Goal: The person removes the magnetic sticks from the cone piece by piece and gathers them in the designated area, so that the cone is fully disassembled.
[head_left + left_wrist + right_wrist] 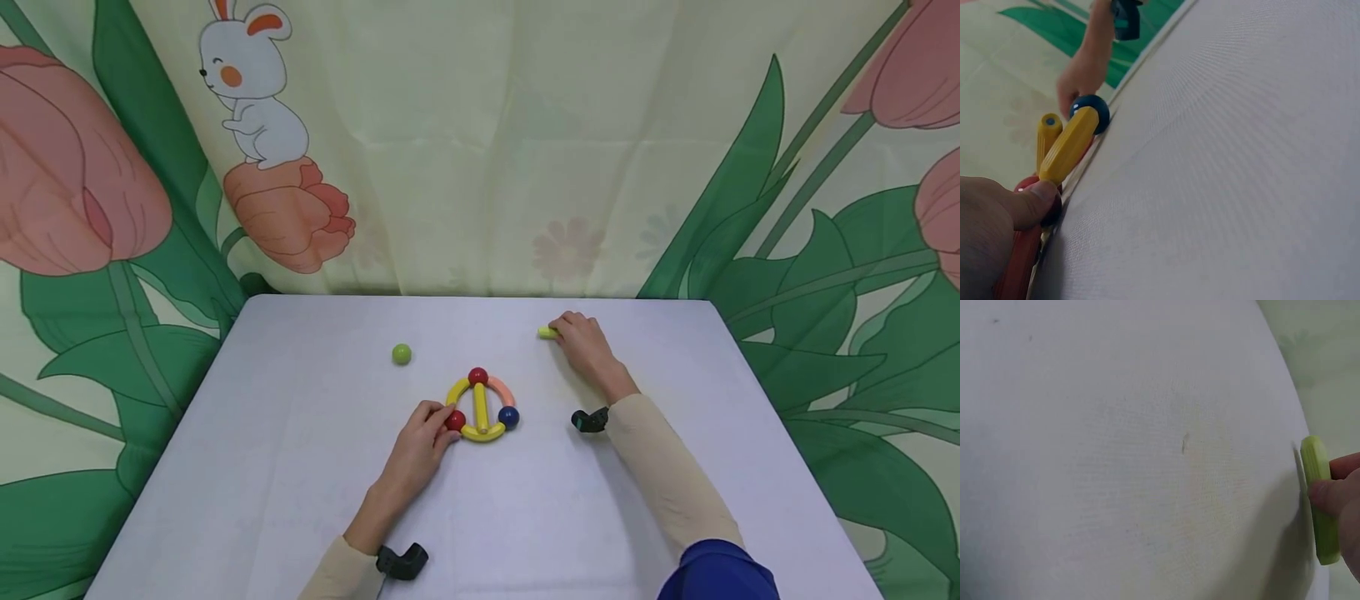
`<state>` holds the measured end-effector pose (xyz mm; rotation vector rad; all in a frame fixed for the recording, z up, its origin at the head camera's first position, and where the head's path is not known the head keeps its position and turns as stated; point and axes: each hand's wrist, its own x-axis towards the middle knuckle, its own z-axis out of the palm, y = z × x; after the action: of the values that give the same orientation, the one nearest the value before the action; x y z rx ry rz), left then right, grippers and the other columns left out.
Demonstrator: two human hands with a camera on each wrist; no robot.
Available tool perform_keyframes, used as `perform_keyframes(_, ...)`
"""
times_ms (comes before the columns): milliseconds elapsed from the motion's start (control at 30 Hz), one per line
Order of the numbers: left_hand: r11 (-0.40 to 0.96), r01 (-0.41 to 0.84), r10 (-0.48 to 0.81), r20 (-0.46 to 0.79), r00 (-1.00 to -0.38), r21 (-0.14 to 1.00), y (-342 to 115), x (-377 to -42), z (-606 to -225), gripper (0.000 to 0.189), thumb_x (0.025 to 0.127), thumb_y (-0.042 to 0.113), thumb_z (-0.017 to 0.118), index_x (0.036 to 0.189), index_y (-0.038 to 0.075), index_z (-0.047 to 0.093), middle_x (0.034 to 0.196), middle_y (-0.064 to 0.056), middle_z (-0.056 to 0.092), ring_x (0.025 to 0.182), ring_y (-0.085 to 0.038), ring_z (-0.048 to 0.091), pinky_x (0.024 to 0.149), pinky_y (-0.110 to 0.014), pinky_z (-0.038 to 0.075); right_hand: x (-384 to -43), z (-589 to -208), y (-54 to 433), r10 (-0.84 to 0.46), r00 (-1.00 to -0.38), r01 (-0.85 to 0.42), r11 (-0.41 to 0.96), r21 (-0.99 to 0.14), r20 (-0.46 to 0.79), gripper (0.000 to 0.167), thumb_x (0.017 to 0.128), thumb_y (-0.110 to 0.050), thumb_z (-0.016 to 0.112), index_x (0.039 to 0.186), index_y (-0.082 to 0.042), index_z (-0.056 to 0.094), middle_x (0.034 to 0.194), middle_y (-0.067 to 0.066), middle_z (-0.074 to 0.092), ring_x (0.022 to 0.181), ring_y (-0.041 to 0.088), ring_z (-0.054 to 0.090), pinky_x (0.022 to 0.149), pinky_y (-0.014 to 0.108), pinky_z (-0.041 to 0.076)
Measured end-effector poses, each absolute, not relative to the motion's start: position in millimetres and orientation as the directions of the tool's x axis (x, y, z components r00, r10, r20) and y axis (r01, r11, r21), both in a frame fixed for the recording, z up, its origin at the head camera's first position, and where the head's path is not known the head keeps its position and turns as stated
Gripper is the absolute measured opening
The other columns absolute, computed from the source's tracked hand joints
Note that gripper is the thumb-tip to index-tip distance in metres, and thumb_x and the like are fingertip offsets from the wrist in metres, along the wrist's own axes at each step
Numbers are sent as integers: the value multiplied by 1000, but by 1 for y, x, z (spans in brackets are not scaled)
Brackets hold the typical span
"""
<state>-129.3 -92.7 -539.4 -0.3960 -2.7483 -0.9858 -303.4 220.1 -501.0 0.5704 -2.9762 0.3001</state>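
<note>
A ring of curved rods and balls lies on the white table, with a straight yellow rod [481, 407] standing across its middle. A red ball [477, 377] is at its top, a salmon curved rod [501, 390] and a blue ball [508, 417] on its right, a yellow curved rod [482, 434] at its bottom. My left hand [415, 447] pinches the red ball at the ring's left side; the left wrist view shows my thumb [1032, 203] against it. Farther back on the right, my right hand [583, 343] pinches a short yellow-green rod [1317, 500] between thumb and fingers.
A loose green ball [402, 354] sits behind the ring, to its left. The white table [300, 500] ends at a back edge against a curtain [450, 150] printed with flowers and a rabbit. Each wrist carries a small black camera [402, 562].
</note>
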Motion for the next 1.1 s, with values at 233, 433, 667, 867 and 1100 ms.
perform_keyframes(233,755,307,181,266,-947,580,-92,-128,-541,49,86,17,78,132,9,65,119,-2,58,102,-10,60,91,-24,57,-314,-505,218,-326,-941,-336,930,-148,89,28,101,-13,58,127,-4,65,124,14,65,119,33,58,99,51,44)
perform_keyframes(433,762,309,179,273,-945,569,-92,-129,-541,48,86,18,78,132,9,65,119,-2,58,103,-11,61,92,-25,57,-322,-508,219,-303,-949,-313,938,-146,86,29,101,-11,58,129,-3,64,127,14,63,121,33,57,102,50,44)
perform_keyframes(667,752,317,182,281,-942,578,-93,-129,-541,48,86,17,78,131,8,65,118,-2,58,103,-11,61,92,-26,57,-325,-507,218,-290,-955,-295,947,-123,62,34,101,-13,59,133,-3,61,131,15,62,124,34,55,104,50,43)
perform_keyframes(867,751,325,189,284,-940,575,-92,-128,-541,47,86,17,78,131,8,65,118,-3,59,106,-12,62,93,-27,57,-314,-498,215,-269,-953,-286,951,-121,140,42,99,-10,58,140,-3,54,135,17,60,126,36,53,102,54,41)
perform_keyframes(1100,751,328,185,295,-938,573,-94,-128,-540,47,86,17,78,130,8,66,118,-2,59,106,-12,62,93,-27,57,-289,-474,193,-235,-931,-303,925,-230,281,39,95,-13,63,132,2,60,126,22,62,117,40,57,96,55,47)
